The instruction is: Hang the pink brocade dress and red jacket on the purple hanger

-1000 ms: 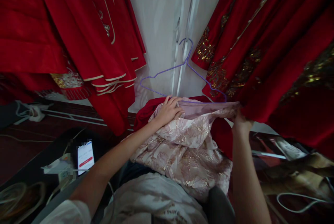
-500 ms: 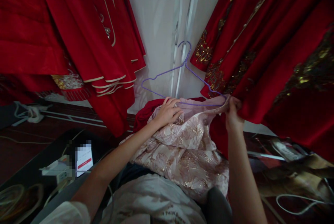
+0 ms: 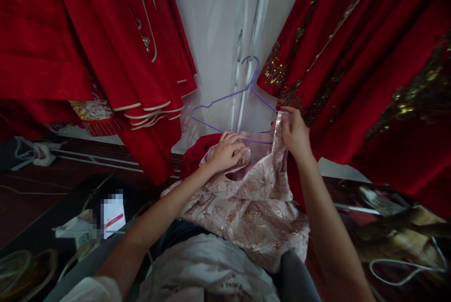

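A pale pink garment with gold brocade [image 3: 246, 208] lies across my lap, and its upper edge reaches a purple wire hanger [image 3: 243, 97]. My left hand [image 3: 227, 151] is closed on the garment's top edge, right at the hanger's bottom wire. My right hand [image 3: 294, 133] pinches a corner of the same pink fabric and holds it up against the hanger's right shoulder. Behind the pink cloth shows a fold of red fabric [image 3: 197, 151].
Red gowns with gold embroidery hang at the left [image 3: 88, 48] and the right [image 3: 369, 67], with a white plastic-covered wall [image 3: 218, 25] between them. A phone [image 3: 113, 212] lies on a dark surface at lower left, among white cables [image 3: 35, 151]. More cable [image 3: 398, 274] lies at lower right.
My right hand has moved left and upward, drawing the pink fabric's right end from under the red gown up to the hanger's right shoulder. My left hand has stayed in place.
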Tool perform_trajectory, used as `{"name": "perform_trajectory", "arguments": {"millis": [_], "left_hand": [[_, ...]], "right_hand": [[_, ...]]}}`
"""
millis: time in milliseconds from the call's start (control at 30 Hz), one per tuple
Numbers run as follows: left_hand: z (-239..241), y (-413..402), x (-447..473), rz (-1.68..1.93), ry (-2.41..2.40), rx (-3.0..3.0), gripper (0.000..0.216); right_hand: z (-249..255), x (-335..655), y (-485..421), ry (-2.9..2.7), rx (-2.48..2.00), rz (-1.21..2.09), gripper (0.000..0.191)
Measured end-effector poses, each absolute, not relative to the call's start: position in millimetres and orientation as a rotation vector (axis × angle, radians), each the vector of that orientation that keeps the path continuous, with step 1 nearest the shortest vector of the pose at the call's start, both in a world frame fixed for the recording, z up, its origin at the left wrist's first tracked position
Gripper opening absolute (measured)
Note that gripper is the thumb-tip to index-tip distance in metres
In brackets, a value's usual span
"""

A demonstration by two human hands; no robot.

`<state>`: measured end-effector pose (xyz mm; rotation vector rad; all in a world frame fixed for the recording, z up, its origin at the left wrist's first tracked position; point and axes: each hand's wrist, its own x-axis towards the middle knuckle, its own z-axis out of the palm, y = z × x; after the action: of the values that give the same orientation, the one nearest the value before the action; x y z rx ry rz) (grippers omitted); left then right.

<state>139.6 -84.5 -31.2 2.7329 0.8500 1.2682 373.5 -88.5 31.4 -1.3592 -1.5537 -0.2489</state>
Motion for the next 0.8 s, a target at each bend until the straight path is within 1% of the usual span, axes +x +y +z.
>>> {"name": "perform_trajectory", "arguments": {"millis": [100, 167, 267, 367, 467, 633, 800], "left_hand": [[-19.5, -79.9, 130.9, 1.221, 0.771, 2.73, 0.029], [-9.3, -69.6, 118.5, 1.263, 0.81, 2.673, 0.029], [0.4, -43.0, 82.2, 1.512, 1.123, 2.493, 0.027], [-4.1, -13.6, 29.0, 1.767, 1.44, 2.258, 0.031], [-19.0, 4.7, -19.1, 1.771, 1.591, 2.155, 0.032], [-38.8, 9.2, -45.0, 1.716, 1.567, 2.07, 0.036], [-32.0, 6.6, -37.1, 1.763, 1.48, 2.048, 0.039]], "right_hand": [[24.2, 372.8, -92.8, -1.538, -1.362, -0.249, 0.029], [23.7, 375.9, -95.6, -1.527, -1.346, -0.227, 0.028], [28.0, 383.0, -96.1, -1.502, -1.331, -0.198, 0.026], [31.8, 390.3, -92.0, -1.483, -1.316, -0.147, 0.024], [31.3, 395.1, -85.8, -1.478, -1.292, -0.105, 0.023], [26.5, 398.2, -79.1, -1.481, -1.253, -0.065, 0.023], [29.2, 402.0, -81.4, -1.492, -1.265, -0.119, 0.024]]}}
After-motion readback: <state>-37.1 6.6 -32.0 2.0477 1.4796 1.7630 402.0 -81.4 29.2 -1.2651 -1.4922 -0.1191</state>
